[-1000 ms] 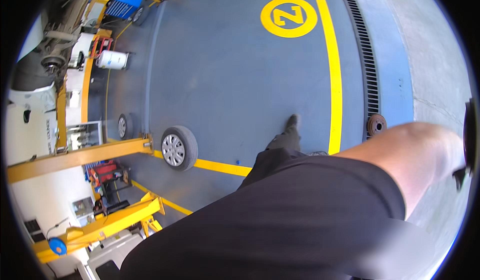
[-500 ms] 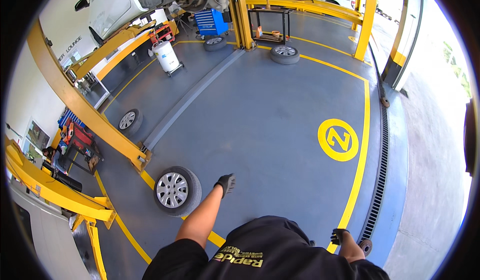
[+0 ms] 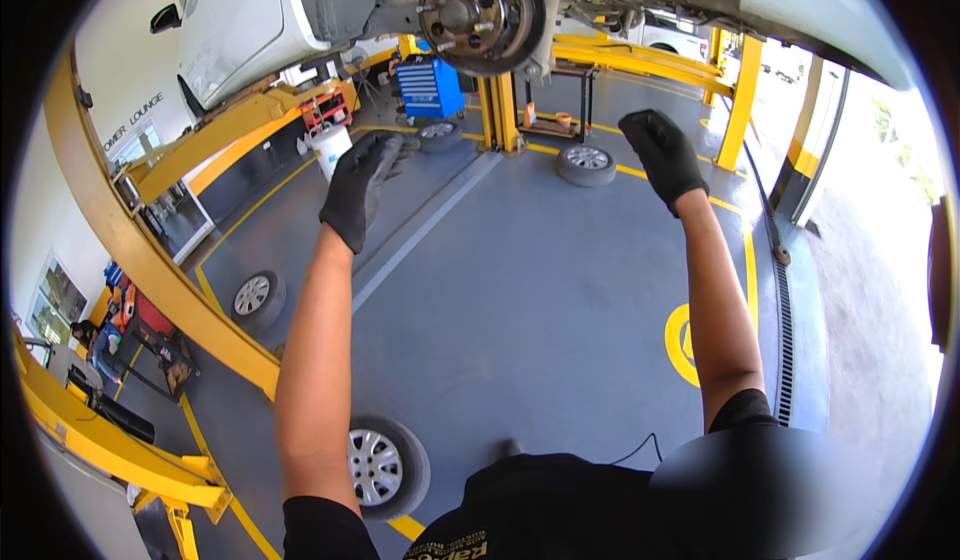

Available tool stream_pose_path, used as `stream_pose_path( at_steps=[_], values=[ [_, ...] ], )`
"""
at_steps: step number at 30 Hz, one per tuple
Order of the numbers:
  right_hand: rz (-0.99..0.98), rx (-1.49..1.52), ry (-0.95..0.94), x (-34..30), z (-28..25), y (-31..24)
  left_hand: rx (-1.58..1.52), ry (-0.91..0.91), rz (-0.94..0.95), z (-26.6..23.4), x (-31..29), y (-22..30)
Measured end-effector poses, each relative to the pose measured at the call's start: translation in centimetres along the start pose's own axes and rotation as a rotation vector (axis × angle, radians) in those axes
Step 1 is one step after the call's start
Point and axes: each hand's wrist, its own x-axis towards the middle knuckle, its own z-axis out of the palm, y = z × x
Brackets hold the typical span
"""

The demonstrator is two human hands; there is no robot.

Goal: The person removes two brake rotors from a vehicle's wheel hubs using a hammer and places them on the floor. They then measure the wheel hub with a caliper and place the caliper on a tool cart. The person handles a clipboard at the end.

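Both my arms are raised forward in black gloves. My left hand (image 3: 365, 188) is open, its fingers pointing right and slightly apart, with nothing in it. My right hand (image 3: 662, 156) is raised level with it; its fingers bend toward the left, look loosely open, and hold nothing that I can see. Ahead, between and above the hands, is a bare wheel hub (image 3: 462, 18) with studs sticking out, under a lifted white car (image 3: 240, 35). Neither hand touches the hub. A wheel (image 3: 385, 468) with a silver cover lies by my left elbow, partly hidden by the arm.
Yellow lift posts (image 3: 165, 220) and arms stand at the left. Other wheels (image 3: 586, 165) lie on the grey floor. A blue tool cabinet (image 3: 428, 88), a white drum (image 3: 330, 148) and a black cart (image 3: 560, 105) stand farther back. A drain grate (image 3: 785, 330) runs along the right.
Both hands have risen from low beside my body to forward, near the hub's height. The hub and car now appear larger and closer; the nearby wheel sits lower in view.
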Motion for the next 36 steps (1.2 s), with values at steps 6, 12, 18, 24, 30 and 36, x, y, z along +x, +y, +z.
stream_pose_path(
  at_steps=[6, 12, 18, 24, 30, 36],
  values=[
    [-0.308, -0.448, 0.165, 17.2, 3.9, -10.9, 0.236, -0.071, 0.329, -5.0, 16.0, 5.4],
    [-0.51, -0.634, 0.11, 23.5, 6.6, -12.0, 0.058, -0.335, 0.48, -3.1, 28.4, 6.5],
    [-0.051, -0.307, 0.09, 25.1, 8.5, -10.8, 0.017, -0.577, 0.456, -1.4, 35.1, 4.9],
    [0.021, -0.247, 0.151, 24.9, 9.2, -10.3, -0.17, -0.611, 0.492, -0.1, 35.6, 3.9],
    [-0.042, -0.096, 0.158, 25.1, 9.7, -9.8, -0.308, -0.495, 0.527, 1.0, 34.7, 2.4],
    [-0.112, -0.088, 0.171, 25.2, 9.8, -9.4, -0.372, -0.498, 0.532, 1.1, 34.4, 2.6]
  ],
)
